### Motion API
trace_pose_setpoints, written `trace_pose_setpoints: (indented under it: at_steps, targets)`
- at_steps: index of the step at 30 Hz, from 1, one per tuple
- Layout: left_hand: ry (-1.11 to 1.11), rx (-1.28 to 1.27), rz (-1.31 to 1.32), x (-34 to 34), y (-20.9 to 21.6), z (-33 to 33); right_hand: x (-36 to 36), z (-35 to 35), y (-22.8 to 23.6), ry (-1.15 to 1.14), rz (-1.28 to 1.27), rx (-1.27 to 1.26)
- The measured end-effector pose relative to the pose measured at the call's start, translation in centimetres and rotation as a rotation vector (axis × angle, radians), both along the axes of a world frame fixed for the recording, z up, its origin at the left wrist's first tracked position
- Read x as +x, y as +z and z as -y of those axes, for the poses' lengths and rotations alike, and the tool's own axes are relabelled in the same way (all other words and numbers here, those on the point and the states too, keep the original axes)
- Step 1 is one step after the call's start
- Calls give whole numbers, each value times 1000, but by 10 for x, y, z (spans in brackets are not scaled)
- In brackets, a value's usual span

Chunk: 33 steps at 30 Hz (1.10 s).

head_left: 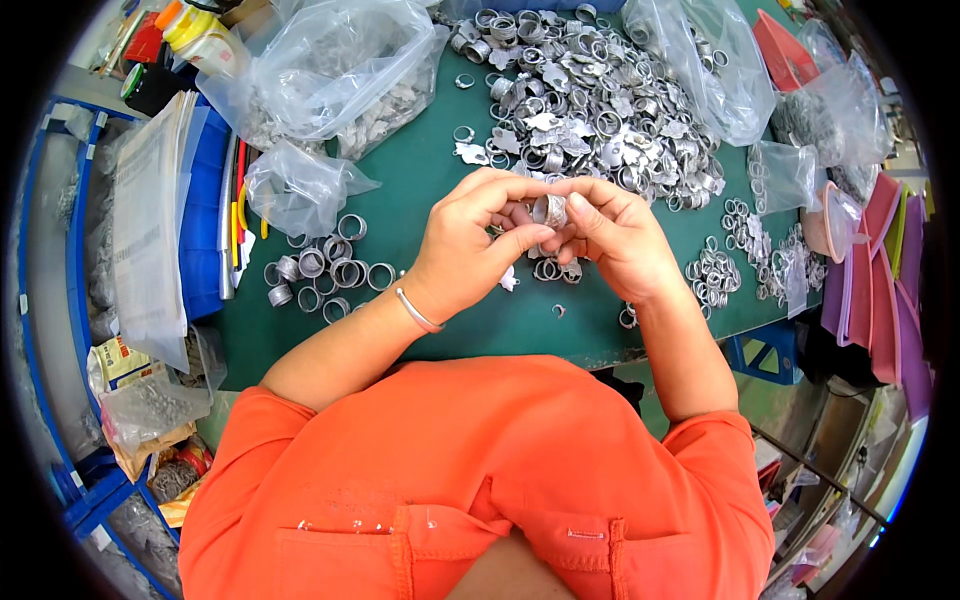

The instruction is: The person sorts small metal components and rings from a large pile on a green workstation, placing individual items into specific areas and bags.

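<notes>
Between the fingertips of both hands is a wide silver-grey metal ring (pixel 548 211), held up over the green table. My left hand (pixel 475 235) pinches its left side with thumb and fingers. On the right side my right hand (pixel 615 230) grips it, thumb on top. Behind the hands spreads a large pile of grey metal rings (pixel 610 95), some with flat, flower-like tops. A few more rings (pixel 550 268) lie just under the fingers, partly hidden by them. To the left of my left hand sits a loose group of plain wide rings (pixel 330 265).
Clear plastic bags (pixel 330 70) of metal parts stand at the back left, with another bag (pixel 715 70) at the back right. Small ring heaps (pixel 713 275) lie on the right of the green table (pixel 420 150). A blue bin (pixel 208 220) with papers borders the left edge.
</notes>
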<state>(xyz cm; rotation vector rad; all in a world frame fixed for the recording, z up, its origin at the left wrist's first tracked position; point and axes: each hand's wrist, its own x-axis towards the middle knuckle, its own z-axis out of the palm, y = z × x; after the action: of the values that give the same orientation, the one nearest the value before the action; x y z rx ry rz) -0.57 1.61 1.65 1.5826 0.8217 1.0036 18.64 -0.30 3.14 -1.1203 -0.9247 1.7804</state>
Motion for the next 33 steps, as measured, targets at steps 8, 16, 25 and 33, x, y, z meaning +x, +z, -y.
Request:
trace_pose_setpoints:
  at_steps: [8,16,25,33]
  targets:
    - [-38,-197,64,-1,0,3,-2,4,5,12,4,-42]
    - [-53,-174,73,-2,-3,3,-4,7,0,-15,71,69]
    - [-53,-149,123,0,-4,5,-6,10,2,-45,98,149]
    - [-6,-222,196,0,-5,7,-12,15,-5,-149,-58,439]
